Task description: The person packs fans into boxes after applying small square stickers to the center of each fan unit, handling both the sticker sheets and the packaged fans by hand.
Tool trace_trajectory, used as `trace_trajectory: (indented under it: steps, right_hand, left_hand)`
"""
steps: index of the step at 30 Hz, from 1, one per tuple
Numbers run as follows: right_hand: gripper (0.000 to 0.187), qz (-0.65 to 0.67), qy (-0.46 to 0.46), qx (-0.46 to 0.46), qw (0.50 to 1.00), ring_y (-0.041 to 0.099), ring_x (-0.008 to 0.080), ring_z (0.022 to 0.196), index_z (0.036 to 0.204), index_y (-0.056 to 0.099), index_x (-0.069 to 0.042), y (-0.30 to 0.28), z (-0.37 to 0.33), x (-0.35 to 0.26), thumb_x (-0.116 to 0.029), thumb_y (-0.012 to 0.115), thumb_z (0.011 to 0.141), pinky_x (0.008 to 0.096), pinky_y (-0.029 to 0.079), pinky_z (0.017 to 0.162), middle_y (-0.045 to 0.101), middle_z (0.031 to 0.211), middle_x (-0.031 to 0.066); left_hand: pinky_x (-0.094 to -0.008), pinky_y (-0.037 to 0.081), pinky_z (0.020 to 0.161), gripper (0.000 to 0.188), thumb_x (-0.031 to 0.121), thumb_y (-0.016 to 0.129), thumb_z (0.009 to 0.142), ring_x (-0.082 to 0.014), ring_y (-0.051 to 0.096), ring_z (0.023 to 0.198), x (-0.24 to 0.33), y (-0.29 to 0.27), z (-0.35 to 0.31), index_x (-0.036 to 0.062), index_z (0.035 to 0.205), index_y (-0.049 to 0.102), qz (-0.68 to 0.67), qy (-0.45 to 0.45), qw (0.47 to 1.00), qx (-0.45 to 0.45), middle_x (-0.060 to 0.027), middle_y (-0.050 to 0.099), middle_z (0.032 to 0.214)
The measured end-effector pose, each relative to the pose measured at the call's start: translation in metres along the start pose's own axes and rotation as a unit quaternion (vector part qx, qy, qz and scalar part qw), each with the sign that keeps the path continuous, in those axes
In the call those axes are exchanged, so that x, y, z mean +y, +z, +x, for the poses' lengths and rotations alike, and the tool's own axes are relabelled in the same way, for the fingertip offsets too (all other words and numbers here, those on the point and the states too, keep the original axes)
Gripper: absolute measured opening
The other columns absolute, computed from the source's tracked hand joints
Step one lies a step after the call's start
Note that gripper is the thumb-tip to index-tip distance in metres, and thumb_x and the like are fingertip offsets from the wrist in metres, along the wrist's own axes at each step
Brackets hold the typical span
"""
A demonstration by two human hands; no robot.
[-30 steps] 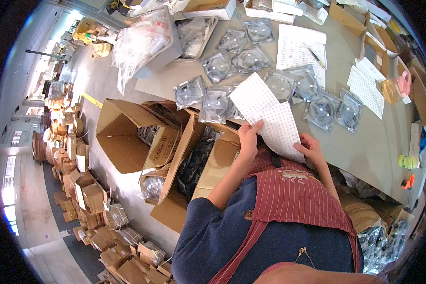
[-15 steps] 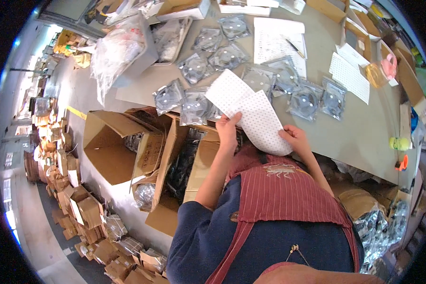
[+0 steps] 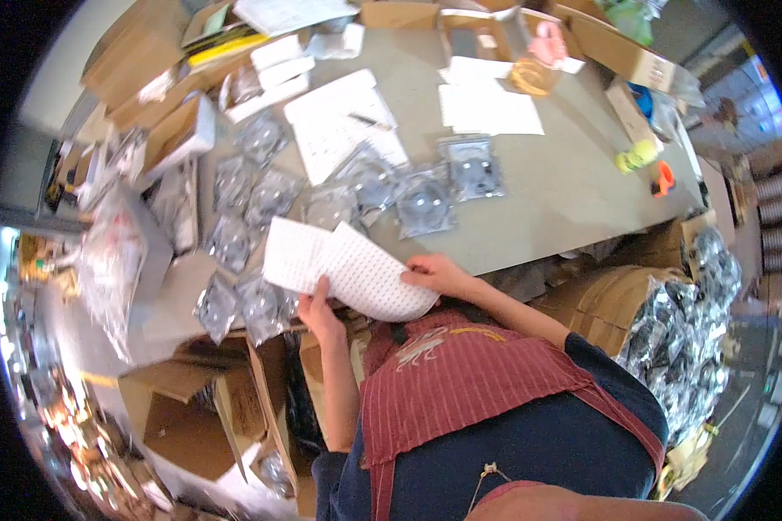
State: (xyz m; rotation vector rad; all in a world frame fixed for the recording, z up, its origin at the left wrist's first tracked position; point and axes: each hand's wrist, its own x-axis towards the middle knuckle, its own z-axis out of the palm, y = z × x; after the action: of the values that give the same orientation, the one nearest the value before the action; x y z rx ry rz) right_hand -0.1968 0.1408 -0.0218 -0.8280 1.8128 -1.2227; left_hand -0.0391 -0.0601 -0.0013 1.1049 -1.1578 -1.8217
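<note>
Two white sheets (image 3: pixel 369 269) printed with rows of small marks hang between my hands at the table's near edge. My left hand (image 3: pixel 322 314) pinches their lower left part, thumb on top. At the right edge of the curled sheet, my right hand (image 3: pixel 440 276) grips with its fingertips. Just beyond the sheets lie several clear bags with dark round parts, one bag (image 3: pixel 424 205) beyond my right hand and another bag (image 3: pixel 262 304) left of my left hand. What lies under the sheets is hidden.
A written paper (image 3: pixel 339 122) with a pen (image 3: pixel 369 120) lies farther back, and more white sheets (image 3: pixel 487 111) lie to its right. Yellow tape (image 3: pixel 637 156) and an orange tool (image 3: pixel 663 179) sit at the right. An open carton (image 3: pixel 204 425) stands below left; a box of silvery bags (image 3: pixel 678 356) stands right.
The view has swung to the right, so the table and its things appear shifted left and turned. Both hands still hold the sheets, in nearly the same grip.
</note>
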Motion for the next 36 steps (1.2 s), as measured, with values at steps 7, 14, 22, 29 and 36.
trace_trajectory:
  steps: [7,14,22,29,36]
  right_hand:
    - [0.035,0.002,0.021,0.006,1.000,0.058,0.0152,0.072,0.097,0.064,-0.002,-0.004,-0.002,-0.006,-0.036,0.069,0.087,0.0326,0.048,0.068,0.066,0.079,0.0096]
    - [0.035,0.017,0.021,0.002,1.000,0.054,0.0160,0.067,0.093,0.062,-0.001,-0.008,-0.004,-0.015,-0.034,0.070,0.085,0.0347,0.045,0.062,0.062,0.073,0.0105]
    - [0.033,0.011,-0.001,-0.012,1.000,0.053,0.0174,0.064,0.092,0.061,0.000,-0.008,-0.002,-0.008,-0.032,0.070,0.084,0.0361,0.044,0.059,0.061,0.071,0.0113]
    - [0.033,-0.008,-0.012,-0.010,1.000,0.052,0.0179,0.062,0.089,0.061,-0.001,-0.005,0.001,-0.001,-0.033,0.069,0.084,0.0365,0.043,0.057,0.060,0.069,0.0111]
    - [0.033,-0.014,0.004,-0.020,1.000,0.061,0.0147,0.070,0.098,0.065,-0.002,-0.006,0.001,-0.003,-0.033,0.070,0.087,0.0321,0.048,0.064,0.068,0.078,0.0092]
  left_hand:
    - [-0.0351,0.047,0.088,0.035,0.004,0.068,0.086,-0.0221,0.062,0.098,0.000,0.004,0.003,-0.0080,0.118,0.061,0.028,-0.007,0.999,-0.036,-0.0137,0.066,0.112]
    - [-0.0329,0.049,0.082,0.030,0.003,0.068,0.087,-0.0188,0.062,0.093,-0.004,0.002,0.007,-0.0081,0.114,0.061,0.048,0.002,0.998,-0.033,-0.0122,0.066,0.109]
    - [-0.0333,0.052,0.075,0.030,0.005,0.069,0.086,-0.0200,0.064,0.089,-0.017,-0.007,0.015,-0.0074,0.111,0.060,0.034,0.007,0.998,-0.045,-0.0123,0.066,0.107]
    - [-0.0342,0.051,0.078,0.029,0.003,0.068,0.086,-0.0207,0.063,0.088,-0.011,-0.002,0.011,-0.0083,0.112,0.061,0.050,0.006,0.998,-0.038,-0.0125,0.066,0.107]
    - [-0.0338,0.049,0.082,0.030,0.002,0.067,0.086,-0.0211,0.062,0.091,0.001,0.007,0.003,-0.0093,0.113,0.061,0.087,0.014,0.995,-0.037,-0.0132,0.066,0.108]
